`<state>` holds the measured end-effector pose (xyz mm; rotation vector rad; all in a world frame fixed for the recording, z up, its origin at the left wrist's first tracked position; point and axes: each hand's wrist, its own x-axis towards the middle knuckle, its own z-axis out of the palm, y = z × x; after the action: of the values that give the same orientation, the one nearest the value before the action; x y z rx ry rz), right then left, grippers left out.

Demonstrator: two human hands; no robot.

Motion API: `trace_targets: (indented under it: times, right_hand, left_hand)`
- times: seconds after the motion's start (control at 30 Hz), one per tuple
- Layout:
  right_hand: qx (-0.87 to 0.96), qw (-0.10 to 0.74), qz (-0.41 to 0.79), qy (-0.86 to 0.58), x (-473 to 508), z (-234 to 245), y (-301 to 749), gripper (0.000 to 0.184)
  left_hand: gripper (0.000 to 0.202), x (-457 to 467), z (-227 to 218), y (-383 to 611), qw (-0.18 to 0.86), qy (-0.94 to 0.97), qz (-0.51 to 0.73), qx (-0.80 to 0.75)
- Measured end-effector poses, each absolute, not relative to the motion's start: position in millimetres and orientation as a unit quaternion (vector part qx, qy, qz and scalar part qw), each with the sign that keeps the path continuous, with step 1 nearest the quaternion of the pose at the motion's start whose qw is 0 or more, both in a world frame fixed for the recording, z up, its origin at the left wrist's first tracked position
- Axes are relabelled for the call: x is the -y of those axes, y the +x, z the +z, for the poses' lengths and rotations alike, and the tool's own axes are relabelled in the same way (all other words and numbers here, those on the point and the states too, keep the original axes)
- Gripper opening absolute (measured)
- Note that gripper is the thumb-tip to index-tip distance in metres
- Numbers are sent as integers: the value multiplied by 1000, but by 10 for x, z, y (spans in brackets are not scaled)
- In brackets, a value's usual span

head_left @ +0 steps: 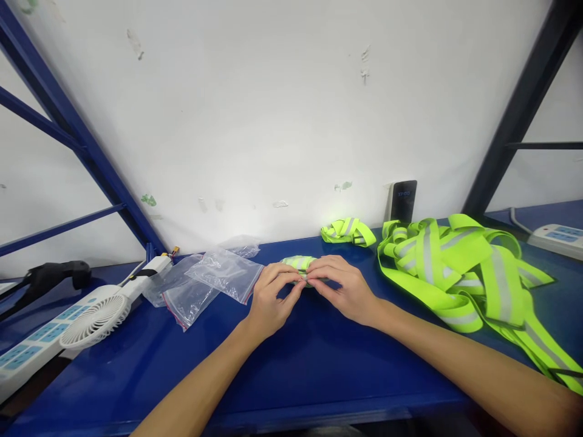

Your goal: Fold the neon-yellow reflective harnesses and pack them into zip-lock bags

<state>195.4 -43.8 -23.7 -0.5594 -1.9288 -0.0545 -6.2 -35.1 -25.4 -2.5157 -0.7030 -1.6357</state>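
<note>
A folded bundle of fluorescent yellow-green reflective strap (297,262) lies on the blue table; it looks paler than the others, as if inside a clear plastic bag. My left hand (276,297) pinches the near edge of this bagged bundle between thumb and fingers. From the other side, my right hand (344,290) pinches the same edge, the fingertips of both hands almost touching. My fingers hide much of the bundle. Left of my left hand lie several clear zip bags (223,270) with red seal lines, overlapping each other.
A large loose pile of reflective straps (460,267) spreads over the right side. One small folded strap bundle (348,232) sits near the wall, beside an upright phone (403,200). At left are a white handheld fan (98,321) and a power strip (43,340).
</note>
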Motion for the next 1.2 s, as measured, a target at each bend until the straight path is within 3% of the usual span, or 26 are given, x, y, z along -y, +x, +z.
trace_targets:
  times: [0.17,1.2]
  right_hand:
    - [808,539,-20,-238,442,-240,1956,12]
    - [811,523,-10,-262,442,-269,1936,6]
  left_hand:
    - [23,347,-259,-82,17,-838,-502,211]
    - [18,342,-303,-89,12,-843,-492,214]
